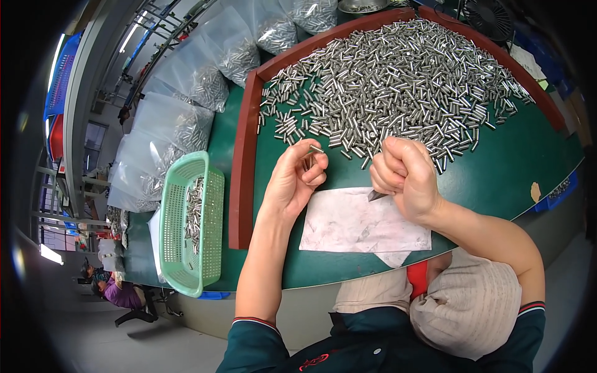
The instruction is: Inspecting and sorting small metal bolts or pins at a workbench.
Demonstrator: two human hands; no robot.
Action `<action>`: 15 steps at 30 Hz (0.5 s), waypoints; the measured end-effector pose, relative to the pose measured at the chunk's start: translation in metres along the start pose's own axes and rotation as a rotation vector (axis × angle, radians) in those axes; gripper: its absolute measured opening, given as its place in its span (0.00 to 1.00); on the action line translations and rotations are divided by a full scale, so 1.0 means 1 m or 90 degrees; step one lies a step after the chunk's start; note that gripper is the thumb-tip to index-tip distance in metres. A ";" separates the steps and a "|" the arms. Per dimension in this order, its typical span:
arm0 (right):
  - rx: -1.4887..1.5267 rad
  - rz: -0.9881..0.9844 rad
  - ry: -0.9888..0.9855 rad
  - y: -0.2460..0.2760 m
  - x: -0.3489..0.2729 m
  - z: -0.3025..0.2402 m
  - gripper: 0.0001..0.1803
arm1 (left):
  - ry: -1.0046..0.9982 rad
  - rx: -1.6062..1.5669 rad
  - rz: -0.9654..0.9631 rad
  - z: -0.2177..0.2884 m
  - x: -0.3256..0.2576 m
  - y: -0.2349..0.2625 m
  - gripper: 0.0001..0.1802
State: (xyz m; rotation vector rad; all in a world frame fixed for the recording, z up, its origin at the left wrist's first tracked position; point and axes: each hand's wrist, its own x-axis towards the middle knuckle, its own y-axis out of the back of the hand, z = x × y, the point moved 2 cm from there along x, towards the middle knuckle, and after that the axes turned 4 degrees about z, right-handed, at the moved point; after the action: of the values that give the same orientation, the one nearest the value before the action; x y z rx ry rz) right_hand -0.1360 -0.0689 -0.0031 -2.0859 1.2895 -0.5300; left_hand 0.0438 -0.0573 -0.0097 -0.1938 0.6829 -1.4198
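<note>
Beige cap (466, 304), then clear pin bags (186, 81) beyond green basket (186, 224).

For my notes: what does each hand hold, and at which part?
The left hand pinches small metal pins at the fingertips. The right hand, a closed fist, holds a dark tool; only its tip shows.

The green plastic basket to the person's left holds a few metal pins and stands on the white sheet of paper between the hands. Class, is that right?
Not quite. In the head view, the green plastic basket does hold a few metal pins, but it stands on the green table, outside the red-brown frame. The white sheet of paper lies apart from it.
</note>
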 end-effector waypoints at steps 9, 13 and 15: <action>0.013 0.009 -0.016 0.000 0.001 0.000 0.22 | 0.026 0.062 -0.070 -0.006 -0.002 -0.003 0.08; 0.017 0.010 -0.013 0.001 0.001 0.000 0.22 | 0.034 0.137 -0.054 -0.007 -0.004 -0.009 0.07; 0.017 0.004 -0.012 0.002 0.001 0.000 0.22 | 0.007 0.206 -0.051 -0.008 -0.004 -0.008 0.06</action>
State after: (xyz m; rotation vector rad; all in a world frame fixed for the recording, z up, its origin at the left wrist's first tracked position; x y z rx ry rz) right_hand -0.1362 -0.0704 -0.0044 -2.0592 1.2703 -0.5206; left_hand 0.0323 -0.0528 -0.0105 0.0409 0.4502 -1.5880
